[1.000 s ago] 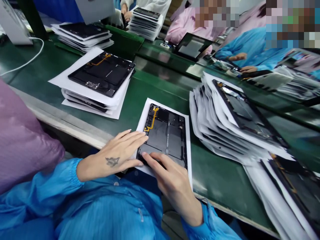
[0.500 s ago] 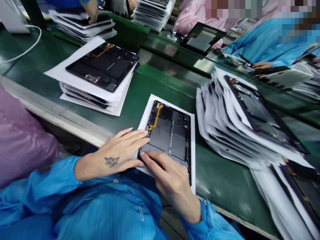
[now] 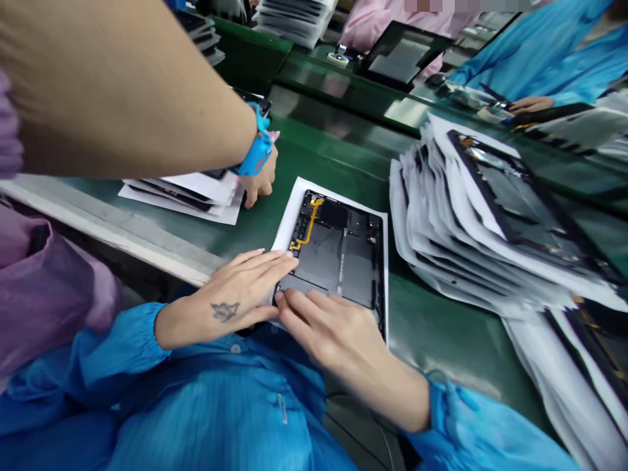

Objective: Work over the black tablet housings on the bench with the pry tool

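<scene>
An opened tablet (image 3: 321, 261) lies on a white sheet (image 3: 289, 212) before me, its dark inside facing up. An orange flex cable (image 3: 310, 226) runs along its far left part. My left hand (image 3: 245, 291) rests flat, fingers stretched out together, with the tips on the tablet's left edge. Close beside it, my right hand (image 3: 328, 327) bends over the near end of the tablet. Its thumb and index finger are pressed together at the near left edge; whatever is between them is hidden. The near right corner is covered by this hand.
From the left, a co-worker's arm (image 3: 147, 98) with a blue wristband (image 3: 256, 150) reaches across a stack of sheets and tablets (image 3: 196, 196). A taller stack (image 3: 441, 229) leans on the right. People sit across the green bench (image 3: 324, 150).
A co-worker's arm has come in from the left and now covers most of the left stack. My right hand has lowered and flattened slightly at the same edge. My left hand stays nearly still.
</scene>
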Motion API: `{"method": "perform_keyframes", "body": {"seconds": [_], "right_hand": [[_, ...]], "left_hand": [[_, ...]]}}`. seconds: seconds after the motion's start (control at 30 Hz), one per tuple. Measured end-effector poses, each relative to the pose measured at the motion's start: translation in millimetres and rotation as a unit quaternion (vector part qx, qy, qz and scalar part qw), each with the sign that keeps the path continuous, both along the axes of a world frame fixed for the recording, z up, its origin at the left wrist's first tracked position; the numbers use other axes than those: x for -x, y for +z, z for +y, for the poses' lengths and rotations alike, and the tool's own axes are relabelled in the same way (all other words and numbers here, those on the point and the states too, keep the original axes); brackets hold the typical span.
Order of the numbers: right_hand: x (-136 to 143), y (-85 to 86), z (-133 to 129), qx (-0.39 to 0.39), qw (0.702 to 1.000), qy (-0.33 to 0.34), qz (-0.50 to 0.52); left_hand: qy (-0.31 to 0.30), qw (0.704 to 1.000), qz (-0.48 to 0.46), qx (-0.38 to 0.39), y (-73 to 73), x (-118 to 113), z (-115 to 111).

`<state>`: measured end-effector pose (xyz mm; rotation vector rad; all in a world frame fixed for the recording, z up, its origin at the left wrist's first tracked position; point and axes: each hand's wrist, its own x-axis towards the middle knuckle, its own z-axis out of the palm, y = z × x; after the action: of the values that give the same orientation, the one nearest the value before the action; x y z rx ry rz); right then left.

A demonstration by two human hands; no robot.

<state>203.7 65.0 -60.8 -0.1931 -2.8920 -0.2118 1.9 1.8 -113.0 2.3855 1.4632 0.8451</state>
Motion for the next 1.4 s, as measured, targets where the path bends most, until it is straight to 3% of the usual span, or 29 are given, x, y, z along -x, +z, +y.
{"method": "perform_keyframes", "body": {"seconds": [0.13, 0.4, 0.47, 0.53, 0.63, 0.73, 0.8, 0.83, 0.93, 1.03, 1.13, 1.23, 1.4], "right_hand": [[0, 2.4, 3, 0.010, 1.000, 0.020, -0.018], [-1, -2.3, 3, 0.019, 0.999, -0.013, -0.026], [-10, -1.2, 2, 0.066, 0.997, -0.026, 0.012], [-24, -0.9, -4, 0.111, 0.985, -0.067, 0.117], [-43, -4.0, -24, 0.164, 0.918, -0.186, 0.310], [-51, -8.4, -43, 0.272, 0.802, -0.295, 0.442], [-51, -10.0, -47, 0.371, 0.744, -0.288, 0.476], [-50, -10.6, -47, 0.410, 0.734, -0.266, 0.472], [-47, -14.6, -44, 0.454, 0.755, -0.208, 0.424], [-42, -26.4, -44, 0.415, 0.785, -0.165, 0.429], [-34, -42.8, -48, 0.332, 0.835, -0.128, 0.420], [-26, -56.9, -51, 0.219, 0.888, -0.135, 0.382], [-18, -68.8, -51, 0.108, 0.902, -0.142, 0.393]], "left_hand": [[-0.007, 1.000, 0.003, 0.001, -3.4, 3, -1], [0.000, 1.000, 0.023, -0.012, -2.7, 1, 0], [0.017, 0.999, 0.030, -0.027, -3.1, 0, -6], [0.037, 0.998, 0.021, -0.056, -4.4, 0, -15], [0.066, 0.992, -0.011, -0.109, -6.8, 2, -30], [0.066, 0.987, -0.012, -0.145, -8.2, 2, -39], [0.057, 0.986, 0.009, -0.155, -8.5, 1, -40], [0.054, 0.986, 0.020, -0.156, -8.4, 0, -40], [0.049, 0.985, 0.042, -0.161, -7.6, -3, -38], [0.051, 0.983, 0.063, -0.167, -6.8, -5, -35], [0.046, 0.980, 0.088, -0.173, -6.3, -4, -33], [0.039, 0.974, 0.123, -0.186, -4.3, -4, -31], [0.026, 0.964, 0.152, -0.216, 0.0, -7, -27]]}}
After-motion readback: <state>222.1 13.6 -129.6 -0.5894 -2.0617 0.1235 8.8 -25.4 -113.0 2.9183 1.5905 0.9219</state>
